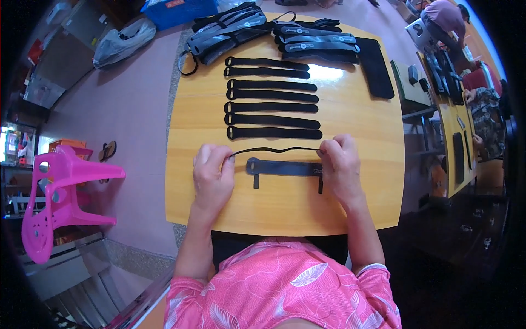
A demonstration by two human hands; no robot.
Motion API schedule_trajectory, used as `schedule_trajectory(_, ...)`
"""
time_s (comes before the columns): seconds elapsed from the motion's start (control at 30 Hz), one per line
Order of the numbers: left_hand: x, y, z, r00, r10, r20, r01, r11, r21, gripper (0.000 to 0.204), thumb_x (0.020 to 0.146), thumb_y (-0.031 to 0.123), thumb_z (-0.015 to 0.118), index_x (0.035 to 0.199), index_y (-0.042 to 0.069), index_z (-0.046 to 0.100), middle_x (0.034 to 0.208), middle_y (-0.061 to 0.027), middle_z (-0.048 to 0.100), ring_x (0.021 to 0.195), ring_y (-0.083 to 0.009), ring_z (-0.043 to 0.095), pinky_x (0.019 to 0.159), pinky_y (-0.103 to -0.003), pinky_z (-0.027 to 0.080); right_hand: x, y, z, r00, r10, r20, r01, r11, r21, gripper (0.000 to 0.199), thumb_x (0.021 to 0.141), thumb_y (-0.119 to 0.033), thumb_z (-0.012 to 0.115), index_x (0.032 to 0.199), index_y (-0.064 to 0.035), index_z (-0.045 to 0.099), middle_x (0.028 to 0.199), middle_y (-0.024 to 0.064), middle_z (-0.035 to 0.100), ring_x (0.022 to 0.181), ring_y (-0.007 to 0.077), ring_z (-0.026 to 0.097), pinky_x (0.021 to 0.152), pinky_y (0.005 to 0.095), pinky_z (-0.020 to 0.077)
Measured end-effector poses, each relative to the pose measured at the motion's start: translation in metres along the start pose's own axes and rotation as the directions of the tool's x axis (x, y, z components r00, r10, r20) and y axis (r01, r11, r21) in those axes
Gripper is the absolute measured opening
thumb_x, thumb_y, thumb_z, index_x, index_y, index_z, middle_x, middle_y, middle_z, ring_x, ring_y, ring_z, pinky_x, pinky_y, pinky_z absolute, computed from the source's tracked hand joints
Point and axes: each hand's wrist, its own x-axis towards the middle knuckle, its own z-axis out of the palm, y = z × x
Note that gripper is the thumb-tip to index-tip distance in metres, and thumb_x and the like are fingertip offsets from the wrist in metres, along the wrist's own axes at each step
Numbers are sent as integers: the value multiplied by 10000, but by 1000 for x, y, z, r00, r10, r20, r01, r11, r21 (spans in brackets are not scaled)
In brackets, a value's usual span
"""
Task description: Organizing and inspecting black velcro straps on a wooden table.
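Note:
A black strap [276, 149] is stretched edge-on between my two hands, a little above the table. My left hand [211, 170] pinches its left end, and my right hand [341, 164] pinches the other. Below it on the wood lies a dark grey strap-shaped template [285, 168] with a rounded, slotted left end; my right hand partly covers its right end. Two short black tabs, a left one [256, 181] and a right one [320, 185], stick out from under it. Beyond my hands, several black straps [274, 133] with slotted left ends lie in a row.
Bundles of grey and black straps, one left [230, 33] and one right [318, 41], sit at the table's far edge beside a flat black piece [375, 68]. A pink plastic stool [71, 181] stands on the left. People work at another table [457, 148] on the right.

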Motion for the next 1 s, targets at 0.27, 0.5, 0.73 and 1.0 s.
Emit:
schedule_trajectory(0.27,-38,29,-18,978,-204,41,195,829,-524,123,829,-84,650,931,-27,611,865,-97,652,789,-148,625,697,-277,499,-32,-17,-43,999,-40,-14,40,999,-6,161,789,22,684,898,-51,590,739,101,519,655,277,536,535,375,427)
schedule_trajectory(0.5,-66,49,-14,907,-313,281,406,477,-780,171,852,-89,650,1017,-48,633,975,-118,664,860,-158,641,793,-270,523,-72,-3,-40,984,-23,-176,61,976,210,172,825,34,680,966,-19,597,865,131,595,691,258,596,615,337,492)
schedule_trajectory(0.73,-73,55,-6,867,-329,374,498,552,-669,230,830,-62,686,1053,-36,631,892,-92,667,822,-140,652,742,-256,536,-75,-10,-51,797,545,260,-354,74,932,101,896,14,605,993,16,576,905,100,604,862,241,679,719,321,578)
schedule_trajectory(1.0,-62,51,-13,926,-91,368,281,816,-506,115,777,-77,685,882,-40,654,809,-128,657,760,-219,646,670,-303,502,-71,7,-49,743,550,381,-456,-1,890,120,879,18,612,989,18,565,859,93,624,739,196,680,610,251,549)
